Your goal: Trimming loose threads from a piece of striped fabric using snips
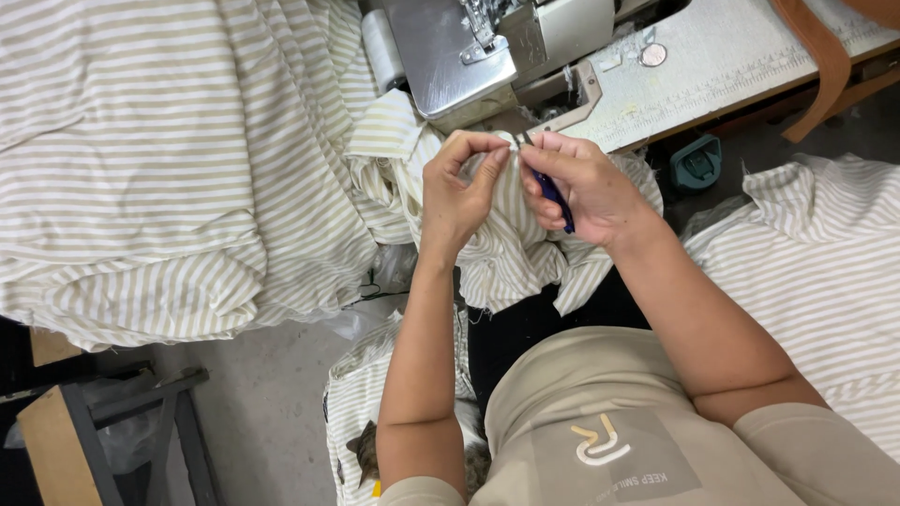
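Nearest the camera, the person's beige shirt point(600, 422) fills the bottom of the view, and both bare forearms reach up from it toward the middle of the picture. Between the two hands sits a bunched piece of cream-and-beige striped fabric point(506, 248), held up just in front of the sewing machine point(469, 56). The left hand point(459, 187) is closed in a pinch, thumb and forefinger tips gripping the upper edge of the fabric. The right hand point(581, 183) is curled shut around a small thread snipper with a dark blue handle point(555, 199), whose metal tip meets the fabric edge right beside the left fingertips. The rest of the piece hangs down in folds below the hands.

Just behind the hands, the grey metal sewing machine stands on a pale tabletop point(712, 66) with a ruled scale along its front edge. A small round metal disc point(653, 54) lies on that surface. A large heap of the same striped cloth point(159, 159) spreads across the left side, and another striped pile point(825, 272) lies to the right of the right arm. A teal object point(696, 163) sits on the floor below the tabletop edge. A dark metal frame point(141, 412) stands on the grey floor at lower left.
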